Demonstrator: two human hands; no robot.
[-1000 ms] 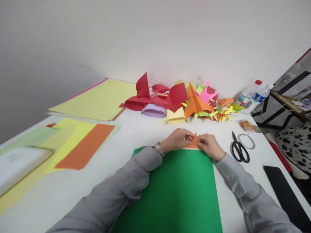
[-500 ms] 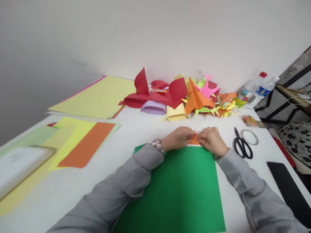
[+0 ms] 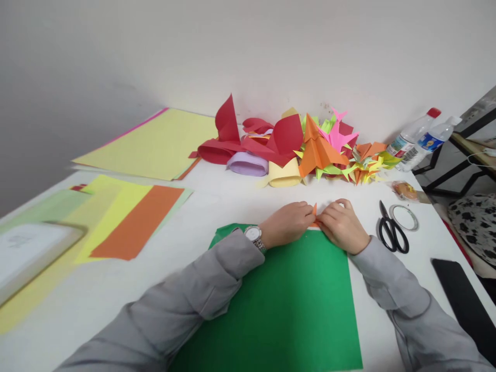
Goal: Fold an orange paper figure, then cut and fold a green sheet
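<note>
My left hand [image 3: 287, 223] and my right hand [image 3: 342, 226] meet at the far edge of a large green sheet [image 3: 282, 299] on the white table [image 3: 217, 206]. Both pinch a small folded orange paper piece [image 3: 315, 211], of which only a tip shows between the fingers. A metal watch [image 3: 253, 235] sits on my left wrist. Grey sleeves cover both forearms.
A heap of folded paper shapes [image 3: 302, 150] lies by the wall. Yellow sheets [image 3: 155, 144] and an orange sheet [image 3: 137, 223] lie left. Black scissors [image 3: 392, 235], a tape ring [image 3: 403, 217], two bottles [image 3: 420, 139] and a black flat object [image 3: 463, 299] sit right.
My hands have closed more tightly over the orange piece, so less of it shows. The view has shifted slightly; the hands stay at the green sheet's far edge.
</note>
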